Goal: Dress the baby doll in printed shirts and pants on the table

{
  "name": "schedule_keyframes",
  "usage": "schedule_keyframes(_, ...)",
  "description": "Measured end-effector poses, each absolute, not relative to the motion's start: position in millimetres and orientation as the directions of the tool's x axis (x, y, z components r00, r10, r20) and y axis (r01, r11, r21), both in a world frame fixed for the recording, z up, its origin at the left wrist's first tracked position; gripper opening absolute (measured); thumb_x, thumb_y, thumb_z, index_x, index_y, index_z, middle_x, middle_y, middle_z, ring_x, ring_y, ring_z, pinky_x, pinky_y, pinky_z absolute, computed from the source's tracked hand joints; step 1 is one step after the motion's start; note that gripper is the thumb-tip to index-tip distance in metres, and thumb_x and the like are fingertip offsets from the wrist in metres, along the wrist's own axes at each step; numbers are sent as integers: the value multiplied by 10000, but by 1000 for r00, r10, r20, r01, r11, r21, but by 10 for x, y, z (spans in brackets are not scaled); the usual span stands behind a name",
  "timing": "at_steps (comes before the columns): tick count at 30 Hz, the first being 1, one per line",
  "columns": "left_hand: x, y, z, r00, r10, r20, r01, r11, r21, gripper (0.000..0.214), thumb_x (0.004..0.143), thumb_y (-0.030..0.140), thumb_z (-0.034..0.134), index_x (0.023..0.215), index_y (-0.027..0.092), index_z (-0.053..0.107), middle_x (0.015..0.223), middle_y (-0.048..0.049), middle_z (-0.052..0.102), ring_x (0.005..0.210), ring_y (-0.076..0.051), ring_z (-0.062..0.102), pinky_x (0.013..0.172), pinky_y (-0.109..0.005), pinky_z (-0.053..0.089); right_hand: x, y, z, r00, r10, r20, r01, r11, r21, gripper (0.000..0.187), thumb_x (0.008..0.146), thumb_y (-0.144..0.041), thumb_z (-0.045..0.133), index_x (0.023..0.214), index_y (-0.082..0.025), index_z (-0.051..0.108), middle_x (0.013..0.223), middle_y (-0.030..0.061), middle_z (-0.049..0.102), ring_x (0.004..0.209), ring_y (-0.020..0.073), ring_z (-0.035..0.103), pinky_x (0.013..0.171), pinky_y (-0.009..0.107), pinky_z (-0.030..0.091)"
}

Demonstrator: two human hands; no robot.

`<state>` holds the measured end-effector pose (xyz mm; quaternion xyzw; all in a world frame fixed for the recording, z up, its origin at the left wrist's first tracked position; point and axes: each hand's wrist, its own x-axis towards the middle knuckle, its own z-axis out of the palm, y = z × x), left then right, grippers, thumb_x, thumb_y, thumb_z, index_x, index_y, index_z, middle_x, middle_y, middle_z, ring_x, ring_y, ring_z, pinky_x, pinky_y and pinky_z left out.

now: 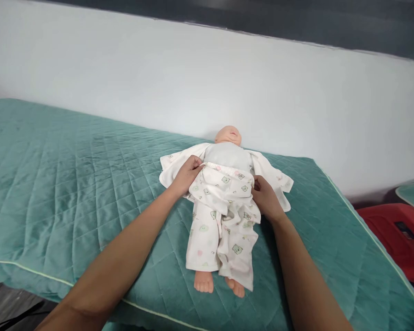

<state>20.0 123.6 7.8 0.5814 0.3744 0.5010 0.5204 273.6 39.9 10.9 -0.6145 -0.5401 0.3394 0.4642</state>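
Observation:
A baby doll (228,134) lies on its back, head toward the wall and bare feet toward me. White baby trousers (203,230) with small green animal prints cover its legs up to the waist. My left hand (189,172) pinches the elastic waistband at the doll's hip on the left. At the opposite hip my right hand (265,195) has its fingers curled at the trousers' side; its fingertips are partly hidden by the cloth. A white jacket (271,172) lies spread open around the doll's grey-white torso.
A green quilted bed cover (89,184) stretches far to the left and under the doll. The white wall (141,78) borders its far side. Beyond the right edge stands a red plastic object (396,239). Dark cables (17,317) lie on the floor at lower left.

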Motion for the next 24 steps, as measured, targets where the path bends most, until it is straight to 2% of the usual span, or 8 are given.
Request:
schedule_keyframes(3,222,1220,53,150,986,67,-211,-34,977,248,784,357,708,811,209,510,700,43,501,587,-104,435,544,-234,336,2727,395,108,183,981,65,298,8,-955,346,744,-360,731,1045,-228,623,984,36,728,864,213,660,759,335,512)
schedule_keyframes(6,210,1220,60,142,989,-41,-245,75,967,312,709,393,766,795,210,528,678,41,534,570,-113,471,544,-246,378,2709,386,111,197,978,64,292,3,-956,307,761,-357,708,1024,-224,624,954,38,734,871,220,666,747,336,511)
schedule_keyframes(10,163,1215,115,190,981,-23,-155,53,986,285,672,362,794,762,184,591,705,18,586,621,-118,512,568,-243,392,2702,377,114,220,973,65,320,-9,-947,240,769,-338,676,974,-223,629,938,40,738,882,227,665,748,341,509)
schedule_keyframes(14,93,1190,165,245,969,-29,25,24,999,268,771,412,713,721,177,593,682,17,559,607,-111,466,544,-230,340,2722,368,116,246,968,55,381,-45,-923,226,767,-344,669,951,-215,654,923,41,738,863,231,656,699,326,494)
schedule_keyframes(17,28,1179,194,310,950,-49,126,10,992,272,809,422,675,715,184,584,674,11,551,602,-117,449,513,-223,312,2728,360,119,250,968,21,359,-73,-930,242,769,-359,673,965,-216,663,911,38,741,836,230,663,660,314,483)
schedule_keyframes(21,-39,1174,230,423,899,-111,149,52,988,204,810,388,671,795,191,617,727,1,594,604,-118,476,498,-214,330,2717,352,135,219,975,-41,255,-98,-962,249,773,-368,684,970,-222,640,861,23,743,716,203,655,595,296,465)
schedule_keyframes(24,-62,1168,242,468,868,-164,109,128,986,162,762,320,702,828,202,613,689,14,592,560,-113,482,473,-211,328,2715,350,150,187,980,-74,199,-112,-974,285,760,-372,710,990,-226,627,817,11,738,641,186,635,547,281,445)
